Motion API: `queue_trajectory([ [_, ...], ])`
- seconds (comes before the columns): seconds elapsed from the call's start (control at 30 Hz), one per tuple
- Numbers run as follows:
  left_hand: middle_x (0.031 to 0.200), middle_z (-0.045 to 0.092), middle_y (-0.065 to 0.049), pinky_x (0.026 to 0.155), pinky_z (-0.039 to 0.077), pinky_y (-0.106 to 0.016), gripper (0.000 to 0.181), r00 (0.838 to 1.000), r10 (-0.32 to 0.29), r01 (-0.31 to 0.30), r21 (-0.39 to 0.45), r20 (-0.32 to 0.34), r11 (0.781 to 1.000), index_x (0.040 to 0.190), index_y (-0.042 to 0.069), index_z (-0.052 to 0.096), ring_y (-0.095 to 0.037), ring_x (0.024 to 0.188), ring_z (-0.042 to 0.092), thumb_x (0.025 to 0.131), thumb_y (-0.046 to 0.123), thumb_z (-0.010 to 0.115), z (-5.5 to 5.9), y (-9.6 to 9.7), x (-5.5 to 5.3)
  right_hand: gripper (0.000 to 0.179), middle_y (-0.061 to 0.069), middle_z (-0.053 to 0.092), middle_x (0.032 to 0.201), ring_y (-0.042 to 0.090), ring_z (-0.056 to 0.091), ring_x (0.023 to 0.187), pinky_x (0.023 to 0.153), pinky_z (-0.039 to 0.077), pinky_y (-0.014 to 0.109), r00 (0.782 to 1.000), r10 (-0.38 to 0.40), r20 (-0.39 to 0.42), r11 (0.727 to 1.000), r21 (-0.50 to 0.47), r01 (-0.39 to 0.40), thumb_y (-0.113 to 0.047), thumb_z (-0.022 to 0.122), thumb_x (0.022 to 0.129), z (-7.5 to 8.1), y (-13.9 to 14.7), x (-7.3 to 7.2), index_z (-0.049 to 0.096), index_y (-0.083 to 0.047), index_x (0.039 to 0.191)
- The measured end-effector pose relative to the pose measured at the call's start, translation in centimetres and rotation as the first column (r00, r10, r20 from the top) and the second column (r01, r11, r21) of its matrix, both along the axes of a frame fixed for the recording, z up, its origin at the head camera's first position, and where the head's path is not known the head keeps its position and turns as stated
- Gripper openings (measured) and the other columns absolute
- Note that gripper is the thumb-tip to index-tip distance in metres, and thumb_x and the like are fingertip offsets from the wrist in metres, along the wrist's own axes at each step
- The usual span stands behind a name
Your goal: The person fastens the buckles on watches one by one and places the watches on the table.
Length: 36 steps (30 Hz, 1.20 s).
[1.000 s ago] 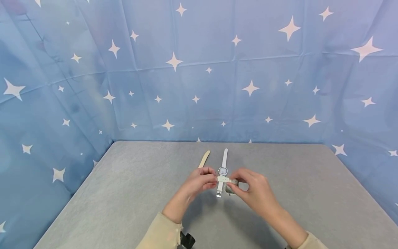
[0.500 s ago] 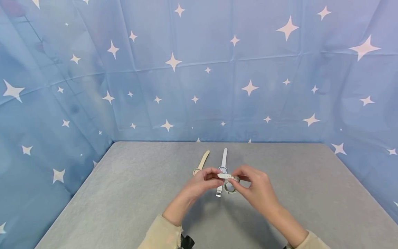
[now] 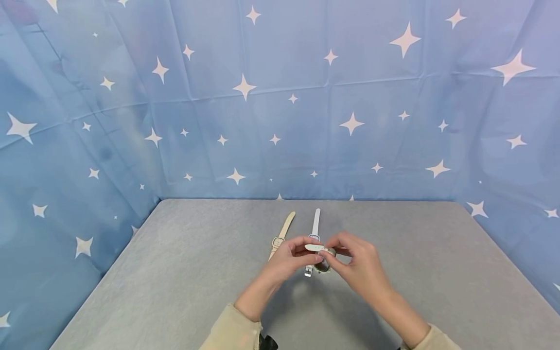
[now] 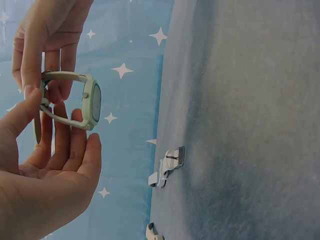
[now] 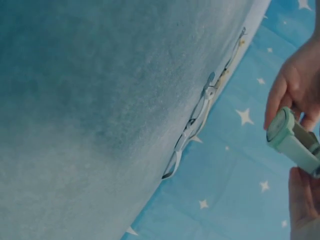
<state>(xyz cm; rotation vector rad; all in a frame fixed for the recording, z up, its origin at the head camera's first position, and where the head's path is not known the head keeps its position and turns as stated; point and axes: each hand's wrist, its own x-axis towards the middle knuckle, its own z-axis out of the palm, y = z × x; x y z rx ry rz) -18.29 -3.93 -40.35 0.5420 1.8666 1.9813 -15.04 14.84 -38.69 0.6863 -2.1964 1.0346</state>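
Note:
A pale green wristwatch (image 4: 92, 102) is held up above the table between both hands, its strap bent into a loop with the free end sticking out. My right hand (image 3: 360, 260) pinches the strap near the buckle with thumb and fingertips. From the other side, my left hand (image 3: 288, 257) has its thumb at the strap, with curled fingers around the lower part of the loop. Fingers partly hide the buckle. Beneath the hands lies a white wristwatch (image 3: 316, 223), strap laid out straight. Left of it is a beige wristwatch (image 3: 277, 241), partly covered by my left hand.
A grey table (image 3: 183, 272) spreads under the hands. Blue cloth (image 3: 280, 107) printed with white stars hangs behind it and along the left side. The two lying watches are near the table's far middle.
My left hand has moved slightly right, from the strap's end to beside the watch case. The strap's tapered tip now shows, and more of the beige watch is uncovered. My right hand keeps its pinch.

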Motion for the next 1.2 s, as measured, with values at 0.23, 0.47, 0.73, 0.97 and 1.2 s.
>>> queue_trajectory([
  [0.23, 0.097, 0.07, 0.007, 0.079, 0.055, -0.022, 0.029, 0.999, 0.029, -0.029, -0.005, -0.033, 1.0, 0.119, -0.006, 0.064, -0.006, 0.084, 0.066, 0.092, 0.005, 0.068, -0.01, 0.22, 0.22, 0.028, -0.009, 0.07, 0.089, 0.006, 0.069, 0.081, 0.077, 0.056, 0.013, 1.0, 0.019, 0.004, 1.0, 0.004, -0.019, 0.003, 0.083, 0.075, -0.03, 0.06, 0.02, 0.069, -0.017, 0.088],
  [0.47, 0.111, 0.07, -0.021, 0.073, 0.052, -0.017, 0.028, 0.995, 0.066, -0.069, -0.041, -0.078, 0.997, 0.114, -0.01, 0.064, -0.002, 0.084, 0.066, 0.09, 0.003, 0.07, -0.21, 0.35, 0.13, 0.036, -0.008, 0.072, 0.097, 0.008, 0.069, 0.083, 0.076, 0.05, 0.008, 0.996, 0.07, -0.049, 0.996, 0.058, -0.067, 0.005, 0.082, 0.075, 0.02, 0.15, -0.1, 0.074, -0.017, 0.103],
  [0.73, 0.105, 0.072, -0.017, 0.072, 0.051, -0.017, 0.026, 0.994, 0.078, -0.084, -0.078, -0.072, 0.993, 0.11, -0.008, 0.066, -0.003, 0.083, 0.065, 0.09, 0.007, 0.071, -0.21, 0.35, 0.13, 0.038, -0.007, 0.069, 0.1, 0.004, 0.062, 0.076, 0.064, 0.044, 0.008, 0.99, 0.051, -0.128, 0.988, 0.15, -0.031, 0.005, 0.079, 0.078, -0.17, 0.16, -0.11, 0.074, -0.017, 0.109],
  [0.97, 0.097, 0.072, -0.012, 0.071, 0.05, -0.017, 0.022, 0.992, 0.098, -0.105, -0.087, -0.082, 0.991, 0.103, -0.009, 0.066, -0.003, 0.08, 0.063, 0.089, 0.006, 0.072, -0.21, 0.35, 0.1, 0.038, -0.006, 0.07, 0.1, 0.006, 0.063, 0.078, 0.064, 0.045, 0.01, 0.988, 0.062, -0.145, 0.99, 0.131, -0.043, 0.008, 0.076, 0.078, -0.37, 0.04, -0.31, 0.073, -0.015, 0.108],
  [1.2, 0.104, 0.071, -0.024, 0.074, 0.052, -0.017, 0.022, 0.99, 0.107, -0.115, -0.093, -0.087, 0.989, 0.104, -0.009, 0.066, -0.002, 0.081, 0.064, 0.089, 0.006, 0.072, -0.15, 0.32, 0.21, 0.043, -0.006, 0.07, 0.097, 0.009, 0.064, 0.081, 0.068, 0.046, 0.012, 0.986, 0.056, -0.158, 0.993, 0.115, -0.038, 0.011, 0.074, 0.077, -0.43, -0.15, -0.41, 0.074, -0.017, 0.11],
])
